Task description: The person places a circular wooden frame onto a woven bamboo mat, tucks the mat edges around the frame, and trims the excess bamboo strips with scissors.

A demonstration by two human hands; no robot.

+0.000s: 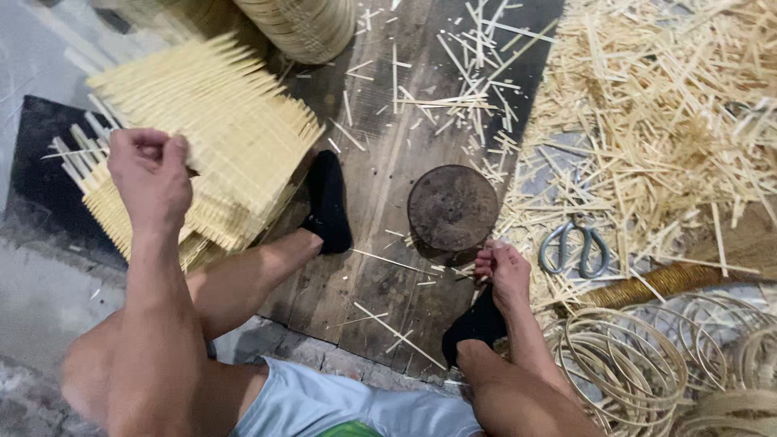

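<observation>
View from above of a person seated low over a floor of dark, worn wooden planks (380, 267), edged at the left by grey concrete (40, 291). Pale bamboo offcuts (647, 105) lie scattered thickly across the right side. The left hand (150, 174) is closed in a fist around the upper edge of a half-woven bamboo panel (218, 121), whose loose slat ends fan outward above a black mat (40, 170). The right hand (503, 271) is curled, fingertips pinching a thin bamboo sliver just beside a round, dark wooden block (452, 206). Metal scissors (573, 247) lie near the right hand among the offcuts. Coiled rattan hoops (639, 356) sit at lower right. A finished woven basket (303, 28) stands at the top. No packages or labels are visible.
</observation>
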